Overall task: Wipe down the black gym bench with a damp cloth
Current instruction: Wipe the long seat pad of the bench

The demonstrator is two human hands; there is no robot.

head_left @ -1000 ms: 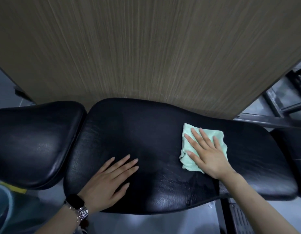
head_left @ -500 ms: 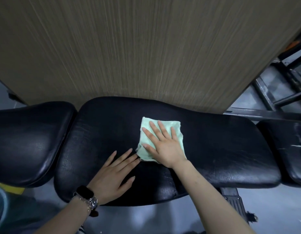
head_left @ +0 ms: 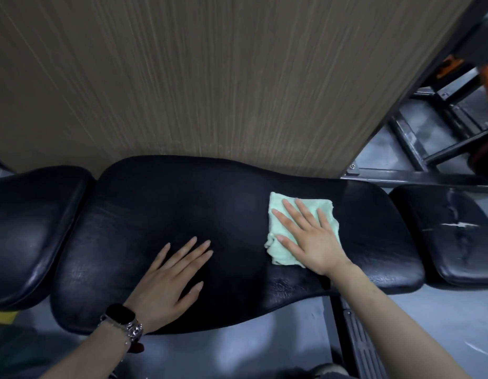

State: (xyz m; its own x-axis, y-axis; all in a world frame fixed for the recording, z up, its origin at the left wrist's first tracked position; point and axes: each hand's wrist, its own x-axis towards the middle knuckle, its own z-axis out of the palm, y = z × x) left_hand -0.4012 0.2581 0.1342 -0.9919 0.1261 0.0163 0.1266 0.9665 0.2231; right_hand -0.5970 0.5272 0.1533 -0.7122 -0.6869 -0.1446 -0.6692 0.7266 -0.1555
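Right hand (head_left: 313,243) slid cloth (head_left: 275,253) rightward along bench (head_left: 128,228); left hand (head_left: 169,280) stayed flat.

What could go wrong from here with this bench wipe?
The right hand presses the cloth with flat fingers, not a grip, so it may bunch or slip out. The left hand rests on the middle pad, so that patch may go unwiped. The right pad looks cracked; the cloth could snag there.

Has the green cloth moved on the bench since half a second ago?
Yes. The green cloth, under the right hand, slid right along the bench, away from the resting left hand, which it nearly touched before.
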